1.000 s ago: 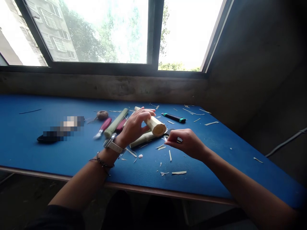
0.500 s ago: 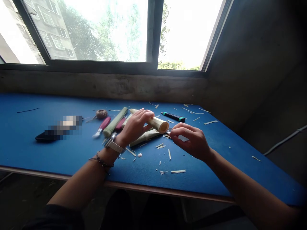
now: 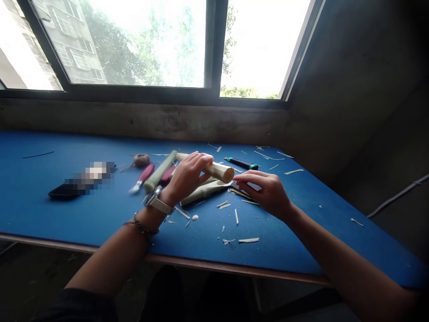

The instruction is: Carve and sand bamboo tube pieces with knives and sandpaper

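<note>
- Working at the cut end (image 3: 229, 175) of the bamboo tube (image 3: 217, 170) appears to be the step in hand, above the blue worktop (image 3: 295, 241), between its front and far edges and toward the right edge.
- Wrapped over the tube, the left hand (image 3: 192, 172) grasps it from above; any further work at that end would call for a firm, level hold here.
- Opposite, the right hand (image 3: 263, 190) has its fingertips drawn together just beside the cut end; whether they pinch a tool is too small to tell.
- Pale cream and rounded, the tube points its cut end toward the front and right edges; that face has a yellowish middle.
- Below the tube, a split bamboo piece (image 3: 201, 193) lies on the worktop.
- Toward the far right corner lies the utility knife (image 3: 241, 163).
- Thin shavings (image 3: 249, 240) litter the surface, some near the front edge.
</note>
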Motion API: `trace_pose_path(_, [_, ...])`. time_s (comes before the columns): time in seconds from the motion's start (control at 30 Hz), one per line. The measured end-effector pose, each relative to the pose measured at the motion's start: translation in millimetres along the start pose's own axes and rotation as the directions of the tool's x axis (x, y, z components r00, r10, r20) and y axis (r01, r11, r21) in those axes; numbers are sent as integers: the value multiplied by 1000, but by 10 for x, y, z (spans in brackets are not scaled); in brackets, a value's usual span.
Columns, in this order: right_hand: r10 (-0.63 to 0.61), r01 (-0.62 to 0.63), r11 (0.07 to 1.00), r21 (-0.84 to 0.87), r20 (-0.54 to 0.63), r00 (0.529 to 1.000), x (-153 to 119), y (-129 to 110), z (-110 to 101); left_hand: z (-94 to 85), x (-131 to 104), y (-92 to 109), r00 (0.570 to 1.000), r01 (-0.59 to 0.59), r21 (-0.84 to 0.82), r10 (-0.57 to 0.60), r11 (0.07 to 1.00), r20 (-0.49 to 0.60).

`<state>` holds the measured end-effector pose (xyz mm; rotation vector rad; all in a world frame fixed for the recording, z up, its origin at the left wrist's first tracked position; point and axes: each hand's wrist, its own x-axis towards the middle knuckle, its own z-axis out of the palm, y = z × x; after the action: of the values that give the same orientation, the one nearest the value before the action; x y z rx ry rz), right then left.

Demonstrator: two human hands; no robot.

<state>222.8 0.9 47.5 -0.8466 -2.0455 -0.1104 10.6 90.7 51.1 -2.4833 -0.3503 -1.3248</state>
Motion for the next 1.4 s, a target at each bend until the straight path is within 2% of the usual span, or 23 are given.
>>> trace_pose_path(0.13, [49, -49, 999, -7, 55, 997, -22, 100, 24, -2, -6, 4, 1000, 12, 12, -12, 1000, -4])
trace_pose_path(0.3, [63, -54, 992, -113, 81, 995, -24, 143, 46, -8, -17, 3, 1000, 11, 5, -11, 1000, -8])
trace_pose_path(0.43, [38, -40, 997, -69, -22, 999, -21, 74, 24, -16, -10, 17, 1000, -7, 46, 7, 999, 4])
trace_pose_path(0.5, [-12, 9, 1000, -28, -100, 995, -24, 26, 13, -16, -5, 27, 1000, -18, 81, 17, 997, 6])
trace_pose_path(0.57, [-81, 76, 996, -45, -112, 990, -34, -11, 13, -13, -4, 30, 1000, -23, 116, 22, 993, 8])
trace_pose_path(0.67, [-151, 144, 978, -152, -38, 988, -56, -25, 22, -9, -13, 17, 1000, -30, 163, 27, 986, 15])
trace_pose_path(0.83, [-123, 118, 969, -217, -12, 992, -62, -2, 13, -6, -15, 19, 999, -43, 171, 41, 984, 19])
trace_pose_path(0.93, [-114, 130, 963, -236, 81, 990, -42, -21, 16, -2, 4, 84, 995, -101, 156, 102, 983, 3])
trace_pose_path(1.03, [-19, 66, 965, -255, 185, 983, -26, -65, 45, -10, 24, 169, 979, -201, 204, 200, 958, 22])
trace_pose_path(1.13, [100, -56, 979, -195, 223, 970, -26, -95, 81, -32, 36, 218, 964, -265, 247, 256, 932, 67])
trace_pose_path(1.2, [80, -48, 986, -158, 199, 977, -30, -96, 98, -48, 42, 224, 965, -262, 252, 248, 932, 86])
trace_pose_path(1.3, [-42, 58, 986, -158, 99, 994, -31, -95, 113, -57, 51, 214, 972, -233, 237, 217, 943, 94])
trace_pose_path(1.4, [-127, 123, 973, -193, -5, 992, -21, -119, 126, -48, 59, 210, 973, -229, 201, 217, 953, 78])
